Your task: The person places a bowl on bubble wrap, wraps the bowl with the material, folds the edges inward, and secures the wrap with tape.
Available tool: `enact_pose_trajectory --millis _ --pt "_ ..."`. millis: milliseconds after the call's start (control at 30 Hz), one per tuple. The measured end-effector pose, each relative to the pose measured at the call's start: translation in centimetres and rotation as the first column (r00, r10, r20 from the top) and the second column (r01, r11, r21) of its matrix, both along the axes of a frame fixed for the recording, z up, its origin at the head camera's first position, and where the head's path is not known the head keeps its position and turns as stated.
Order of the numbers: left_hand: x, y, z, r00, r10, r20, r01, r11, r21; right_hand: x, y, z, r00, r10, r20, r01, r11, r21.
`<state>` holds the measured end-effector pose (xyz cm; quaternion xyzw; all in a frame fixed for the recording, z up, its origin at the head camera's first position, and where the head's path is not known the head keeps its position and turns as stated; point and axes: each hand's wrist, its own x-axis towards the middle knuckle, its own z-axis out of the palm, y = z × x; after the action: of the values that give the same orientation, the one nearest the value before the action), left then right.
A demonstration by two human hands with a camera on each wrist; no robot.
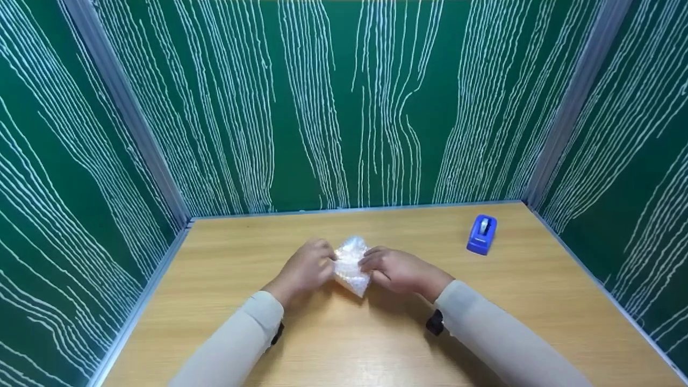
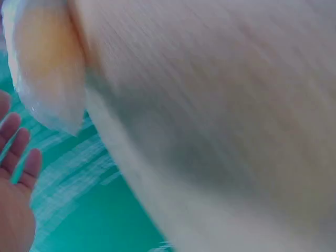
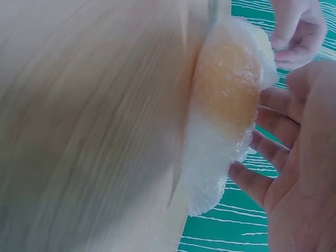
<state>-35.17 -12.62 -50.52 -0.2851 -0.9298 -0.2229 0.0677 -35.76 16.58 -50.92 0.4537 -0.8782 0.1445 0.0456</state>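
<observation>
right hand, fingers spread, touches plastic-wrapped orange bundle; left hand near, grip unclear; blue plastic tape dispenser well apart.

A clear, bubble-wrapped bundle, orange-tinted inside, lies on the wooden table.

Head view: bright illumination; soft shadows beside the sleeves; pale sheen on the near bench; white highlights on the clear wrap. Left wrist view: hazy, bench heavily blurred, with a broad dark shadow. Right wrist view: wrap sharper, bench grain smeared.
</observation>
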Motion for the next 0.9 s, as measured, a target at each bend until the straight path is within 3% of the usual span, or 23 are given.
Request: enact_pose_trajectory --millis 67,133,200,433,667,767,900 --pt "0.5 0.8 0.2 0.995 -0.076 -0.059 0.068 0.990 -0.125 0.1 -0.1 0.1 0.999 -0.026 0.031 0.026 1.000 0.008" --pt "0.9 1.4 0.4 0.988 -0.138 -0.063 0.121 0.969 -0.213 0.1 -0.3 0.2 0.998 -0.052 0.046 0.051 0.998 0.025" --pt "1.2 1.8 0.4 0.985 -0.168 -0.043 0.152 0.956 -0.251 0.1 -0.5 0.2 0.996 -0.072 0.047 0.070 0.997 0.036" --pt "1.5 2.3 0.0 0.986 -0.167 -0.010 0.158 0.950 -0.270 0.3 0.2 0.6 0.990 -0.110 0.088 0.111 0.994 -0.010" --pt "1.6 2.5 -0.1 0.986 -0.166 -0.033 0.152 0.955 -0.256 -0.3 2.5 1.3 0.962 -0.250 0.109 0.261 0.961 -0.097" --pt "1.8 2.6 -0.2 0.983 -0.173 -0.055 0.154 0.956 -0.248 -0.8 4.0 1.9 0.923 -0.352 0.154 0.371 0.921 -0.118" --pt "1.8 2.7 -0.4 0.986 -0.160 -0.043 0.146 0.959 -0.242 -1.7 6.7 2.6 0.835 -0.498 0.233 0.532 0.838 -0.116"
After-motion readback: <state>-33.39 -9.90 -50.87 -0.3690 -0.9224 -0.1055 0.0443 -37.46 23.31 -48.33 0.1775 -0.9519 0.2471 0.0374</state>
